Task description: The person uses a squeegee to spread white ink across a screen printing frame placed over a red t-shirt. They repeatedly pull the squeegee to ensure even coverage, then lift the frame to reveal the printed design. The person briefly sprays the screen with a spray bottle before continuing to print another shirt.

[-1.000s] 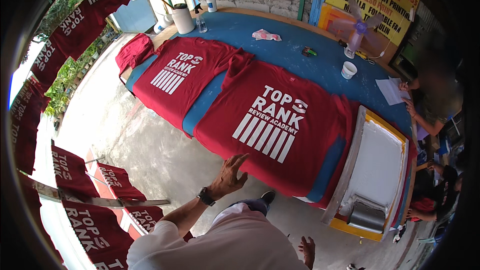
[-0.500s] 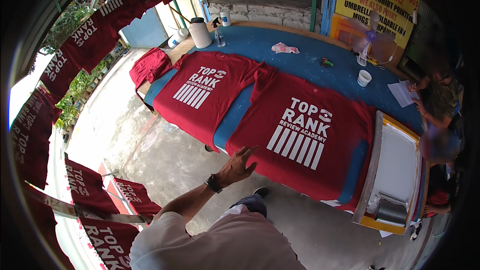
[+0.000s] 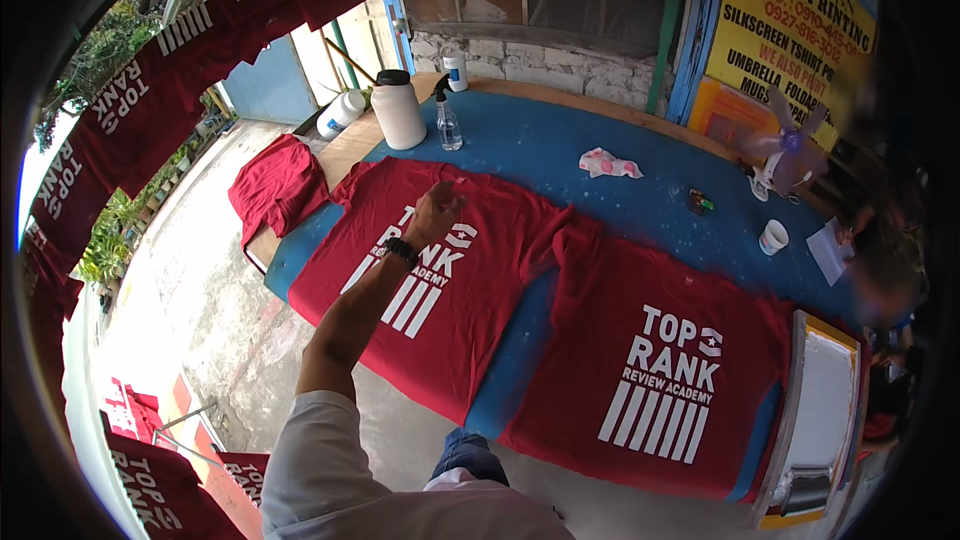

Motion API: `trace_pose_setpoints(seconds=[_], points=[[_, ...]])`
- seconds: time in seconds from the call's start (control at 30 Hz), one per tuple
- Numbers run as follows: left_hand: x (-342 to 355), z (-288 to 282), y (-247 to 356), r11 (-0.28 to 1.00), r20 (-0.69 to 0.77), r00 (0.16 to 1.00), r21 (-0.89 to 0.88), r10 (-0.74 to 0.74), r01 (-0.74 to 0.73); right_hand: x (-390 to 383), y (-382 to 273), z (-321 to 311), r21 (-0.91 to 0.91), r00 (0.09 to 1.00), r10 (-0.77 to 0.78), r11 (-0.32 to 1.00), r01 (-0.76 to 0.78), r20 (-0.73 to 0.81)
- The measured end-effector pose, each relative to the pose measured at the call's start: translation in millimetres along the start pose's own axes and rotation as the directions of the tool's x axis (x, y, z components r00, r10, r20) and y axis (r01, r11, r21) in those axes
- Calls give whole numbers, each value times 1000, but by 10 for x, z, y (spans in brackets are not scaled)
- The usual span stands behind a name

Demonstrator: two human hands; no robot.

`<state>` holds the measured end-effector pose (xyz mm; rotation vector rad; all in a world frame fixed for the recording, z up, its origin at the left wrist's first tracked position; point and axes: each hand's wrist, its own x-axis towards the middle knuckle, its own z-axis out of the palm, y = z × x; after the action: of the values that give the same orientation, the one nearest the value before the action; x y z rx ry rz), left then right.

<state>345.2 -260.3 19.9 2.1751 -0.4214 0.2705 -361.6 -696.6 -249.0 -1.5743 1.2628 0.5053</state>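
Note:
Two dark red T-shirts with white printing lie flat on a long blue table (image 3: 600, 210). My left hand (image 3: 434, 210), with a black wristband, reaches out over the upper part of the left shirt (image 3: 440, 340); its fingers are spread and hold nothing. The right shirt (image 3: 650, 310) lies beside it, their sleeves overlapping at the middle. My right hand is out of sight. The white shoulder of my shirt fills the bottom edge.
A wooden-framed printing screen (image 3: 822, 410) lies on the table's right end. At the back stand a white jar (image 3: 397, 112), a spray bottle (image 3: 447, 122), a rag (image 3: 610, 165), a small fan (image 3: 785, 155) and a white cup (image 3: 772, 236). A heap of red shirts (image 3: 280, 190) is at the left end. A seated person (image 3: 885, 270) is at the right. More red shirts hang at the left (image 3: 130, 110).
I have stepped closer to the table and leftward. My left hand has gone from near the table's front edge to over the left shirt.

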Motion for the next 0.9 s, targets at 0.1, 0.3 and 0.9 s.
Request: trace_pose_setpoints(seconds=[0.1,0.3,0.9], points=[[1188,-163,-782,981,-96,984,114,-148,158,-181,-451,396,2,995,70,998,-70,-64],[3015,-213,-1776,966,-184,969,169,-163,194,-848,-598,903,46,949,284,959,-281,-138],[3441,-312,-1381,882,-166,869,157,467,-444,-2270,832,1880,431,785,619,704,-564,17]])
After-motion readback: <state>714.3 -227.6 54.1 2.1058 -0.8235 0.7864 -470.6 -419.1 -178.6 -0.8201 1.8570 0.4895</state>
